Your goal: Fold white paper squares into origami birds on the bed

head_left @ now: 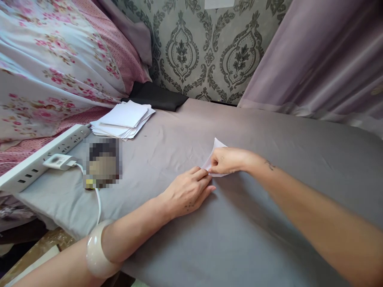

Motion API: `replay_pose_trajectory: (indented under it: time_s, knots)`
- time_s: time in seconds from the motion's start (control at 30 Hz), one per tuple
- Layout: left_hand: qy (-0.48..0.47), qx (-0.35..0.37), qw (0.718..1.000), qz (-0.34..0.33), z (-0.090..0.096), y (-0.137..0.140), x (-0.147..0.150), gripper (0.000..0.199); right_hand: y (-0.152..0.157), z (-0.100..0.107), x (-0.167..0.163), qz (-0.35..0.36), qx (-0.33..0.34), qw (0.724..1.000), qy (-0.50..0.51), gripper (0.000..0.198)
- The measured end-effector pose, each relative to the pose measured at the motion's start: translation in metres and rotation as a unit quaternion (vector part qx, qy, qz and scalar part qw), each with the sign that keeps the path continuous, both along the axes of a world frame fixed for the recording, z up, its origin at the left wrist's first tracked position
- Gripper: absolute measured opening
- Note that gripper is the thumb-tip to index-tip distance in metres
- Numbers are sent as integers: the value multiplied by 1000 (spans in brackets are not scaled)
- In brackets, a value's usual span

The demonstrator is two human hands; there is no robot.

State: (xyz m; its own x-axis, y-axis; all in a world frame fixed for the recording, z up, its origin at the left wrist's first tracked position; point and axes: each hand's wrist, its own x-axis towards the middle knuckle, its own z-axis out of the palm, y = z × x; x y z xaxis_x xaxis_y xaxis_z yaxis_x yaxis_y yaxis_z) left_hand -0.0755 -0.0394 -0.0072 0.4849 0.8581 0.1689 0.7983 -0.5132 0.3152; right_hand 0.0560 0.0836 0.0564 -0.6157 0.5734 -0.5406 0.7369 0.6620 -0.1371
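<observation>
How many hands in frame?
2. Left hand: resting on the grey cloth, at the left end of the paper. Right hand: over the paper, partly covering it. No others show.

Matt paper sheet [218,144], glossy bangle [95,253]

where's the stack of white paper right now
The stack of white paper is left of centre in the head view, on the grey sheet, between the far end of the white power strip and the black item.
</observation>
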Motion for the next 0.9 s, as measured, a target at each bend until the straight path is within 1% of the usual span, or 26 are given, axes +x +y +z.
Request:
replay_pose_trajectory:
  time_s: [0.1, 0.13, 0.2, 0.23, 0.3, 0.37, 0.47, 0.53, 0.6, 0.67, 0.77, 0.9]
  knots:
    - [19, 1, 1000, 6, 1, 0, 1, 40, 4, 8, 16, -2, -54, 996, 67, 35]
    - [25, 0, 1000, 7, 1, 0, 1, 41, 4, 12, 23, -24, -59, 993, 95, 38]
    - [39, 1, 999, 9, 0, 0, 2, 43, 0, 19, 40, -60, -36, 985, 156, 43]
    - [46, 3, 999, 8, 0, 1, 2, 43, -3, 21, 49, -66, -15, 981, 184, 42]
    - [59, 14, 998, 8, -1, 1, 3, 44, -11, 22, 64, -70, 32, 963, 258, 33]
    - [70, 26, 997, 8, -2, 1, 3, 44, -19, 18, 76, -55, 53, 946, 316, 25]
    - [81, 43, 996, 6, -3, 1, 5, 45, -26, 4, 84, -7, 62, 939, 339, 26]
    - [83, 48, 995, 6, -3, 1, 6, 46, -26, -5, 84, 24, 89, 933, 349, 24]
    - [81, 48, 996, 7, -3, 0, 6, 46, -23, -9, 81, 39, 115, 928, 352, 22]
    - [81, 46, 996, 7, -4, 0, 6, 46, -19, -9, 78, 39, 120, 930, 345, 21]
    - [84, 45, 995, 4, -4, 1, 7, 47, -15, -6, 76, 33, 109, 937, 331, 21]
    - [83, 41, 996, 2, -5, 1, 7, 48, -15, 1, 70, 44, 97, 940, 325, 20]
